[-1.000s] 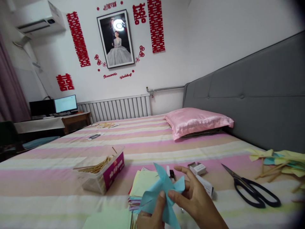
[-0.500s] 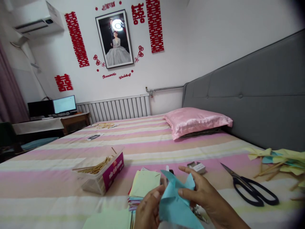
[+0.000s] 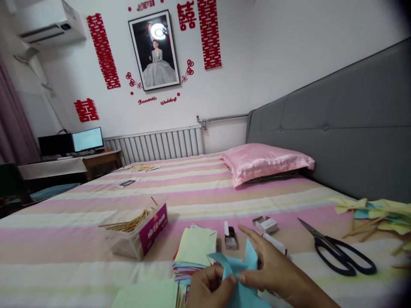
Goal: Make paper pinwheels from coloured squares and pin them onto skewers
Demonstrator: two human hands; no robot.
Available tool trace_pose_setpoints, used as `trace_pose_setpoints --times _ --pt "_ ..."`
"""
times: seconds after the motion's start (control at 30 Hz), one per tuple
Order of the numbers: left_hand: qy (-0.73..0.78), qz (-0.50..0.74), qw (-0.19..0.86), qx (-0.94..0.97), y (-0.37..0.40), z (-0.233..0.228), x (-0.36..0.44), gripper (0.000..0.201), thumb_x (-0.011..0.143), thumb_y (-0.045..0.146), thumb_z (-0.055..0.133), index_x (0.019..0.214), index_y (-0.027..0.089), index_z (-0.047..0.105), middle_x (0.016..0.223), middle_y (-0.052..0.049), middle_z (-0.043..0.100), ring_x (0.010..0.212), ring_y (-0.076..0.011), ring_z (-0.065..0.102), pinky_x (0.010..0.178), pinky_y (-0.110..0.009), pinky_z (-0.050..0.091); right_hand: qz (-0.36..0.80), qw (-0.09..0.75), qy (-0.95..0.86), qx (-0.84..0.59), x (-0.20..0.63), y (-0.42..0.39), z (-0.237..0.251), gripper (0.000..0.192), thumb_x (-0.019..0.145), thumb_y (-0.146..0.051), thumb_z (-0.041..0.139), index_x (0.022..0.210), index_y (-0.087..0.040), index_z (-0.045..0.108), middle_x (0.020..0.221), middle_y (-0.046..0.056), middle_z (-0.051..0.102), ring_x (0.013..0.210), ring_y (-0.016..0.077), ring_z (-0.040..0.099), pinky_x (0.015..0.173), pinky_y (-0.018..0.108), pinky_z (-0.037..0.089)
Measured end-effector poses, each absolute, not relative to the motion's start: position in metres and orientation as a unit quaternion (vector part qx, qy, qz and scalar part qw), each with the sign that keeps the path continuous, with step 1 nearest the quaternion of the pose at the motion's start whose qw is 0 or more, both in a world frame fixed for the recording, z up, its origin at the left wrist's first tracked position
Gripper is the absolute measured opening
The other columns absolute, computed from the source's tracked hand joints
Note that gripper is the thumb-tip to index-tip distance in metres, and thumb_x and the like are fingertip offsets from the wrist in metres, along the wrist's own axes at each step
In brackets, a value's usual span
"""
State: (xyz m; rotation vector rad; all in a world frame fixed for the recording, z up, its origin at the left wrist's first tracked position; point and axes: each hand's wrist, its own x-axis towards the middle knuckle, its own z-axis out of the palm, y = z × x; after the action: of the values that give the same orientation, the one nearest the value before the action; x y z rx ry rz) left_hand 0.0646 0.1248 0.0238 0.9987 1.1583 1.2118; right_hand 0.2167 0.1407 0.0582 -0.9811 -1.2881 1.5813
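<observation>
- Lots of open room on the striped bed (image 3: pixel 199 188), out past the things up to the pink pillow (image 3: pixel 266 161).
- Crowded close to the hands: stack of coloured paper (image 3: pixel 195 250), small stapler (image 3: pixel 230 238) and little white box (image 3: pixel 265 223), all near each other.
- On the left, box of sticks (image 3: pixel 136 229) in the way.
- On the right, black scissors (image 3: pixel 338 253) lying flat, with a bare strip between them and the white box.
- Far right, pile of paper shapes (image 3: pixel 375 214) by the grey headboard (image 3: pixel 337 132).
</observation>
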Motion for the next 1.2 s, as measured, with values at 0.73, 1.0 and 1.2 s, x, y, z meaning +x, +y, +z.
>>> trace_pose_setpoints --times 0.73,1.0,1.2 --pt "0.455 0.630 0.594 0.207 0.124 0.040 0.039 0.021 0.050 0.021 0.078 0.057 0.012 0.061 0.040 0.006 0.051 0.040 -0.0083 0.047 0.045 -0.020 0.037 0.482 0.418 -0.687 -0.348 0.212 0.122 0.075 0.026 0.066 -0.012 0.061 0.089 -0.023 0.069 0.059 -0.001 0.064 0.051 0.0127 0.058 0.052 0.024 0.045" --pt "0.399 0.631 0.638 0.188 0.123 0.039 0.050 0.029 0.047 0.022 0.079 0.044 0.015 0.051 0.037 0.005 0.050 0.037 -0.0083 0.046 0.041 -0.021 0.037 0.440 0.397 -0.707 -0.385 0.198 0.122 0.070 0.019 0.062 -0.012 0.068 0.072 -0.025 0.076 0.063 0.001 0.071 0.057 0.0153 0.062 0.054 0.022 0.045" --pt "0.446 0.648 0.581 0.208 0.118 0.050 0.061 0.026 0.041 0.023 0.081 0.048 0.015 0.058 0.036 0.002 0.057 0.038 -0.0143 0.055 0.037 -0.021 0.036 0.448 0.413 -0.693 -0.386 0.196 0.128 0.069 0.010 0.070 -0.021 0.064 0.065 -0.016 0.070 0.055 0.002 0.067 0.053 0.0145 0.061 0.050 0.021 0.043"
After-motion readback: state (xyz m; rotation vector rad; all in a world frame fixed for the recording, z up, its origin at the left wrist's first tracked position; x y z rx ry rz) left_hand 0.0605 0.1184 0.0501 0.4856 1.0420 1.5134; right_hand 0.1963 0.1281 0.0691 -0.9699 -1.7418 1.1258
